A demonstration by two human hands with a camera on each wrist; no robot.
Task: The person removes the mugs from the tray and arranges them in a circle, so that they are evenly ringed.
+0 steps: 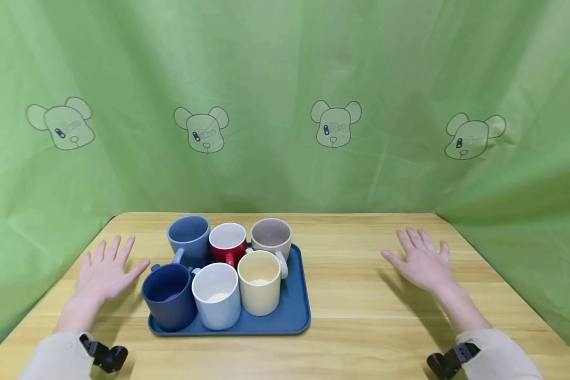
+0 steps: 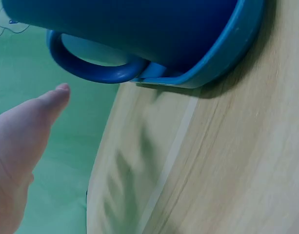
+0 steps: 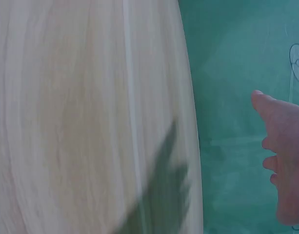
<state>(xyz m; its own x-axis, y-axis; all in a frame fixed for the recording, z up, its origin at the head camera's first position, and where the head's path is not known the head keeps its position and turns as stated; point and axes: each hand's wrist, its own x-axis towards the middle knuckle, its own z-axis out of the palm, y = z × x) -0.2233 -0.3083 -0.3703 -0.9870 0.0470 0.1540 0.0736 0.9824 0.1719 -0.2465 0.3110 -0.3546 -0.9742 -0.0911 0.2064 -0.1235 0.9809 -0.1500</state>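
Observation:
My left hand (image 1: 103, 273) hovers over the table with its fingers spread, just left of the navy mug (image 1: 170, 303). In the left wrist view its thumb (image 2: 47, 105) points toward that mug's handle (image 2: 90, 70), with a gap between. Over the right side of the table my right hand (image 1: 423, 264) is held up, fingers spread and holding nothing. A blue tray (image 1: 292, 316) carries two rows of mugs. In front, beside the navy one, stand a pale blue mug (image 1: 217, 303) and a cream mug (image 1: 261, 290). Behind them are a blue mug (image 1: 192, 245), a red mug (image 1: 230, 250) and a grey-mauve mug (image 1: 272, 232).
The light wooden table (image 1: 361, 327) has a green curtain (image 1: 275, 174) with bear-head drawings behind it and at both sides. Mug handles point in differing directions, and the mugs stand close together. Black wrist cameras sit on both sleeves.

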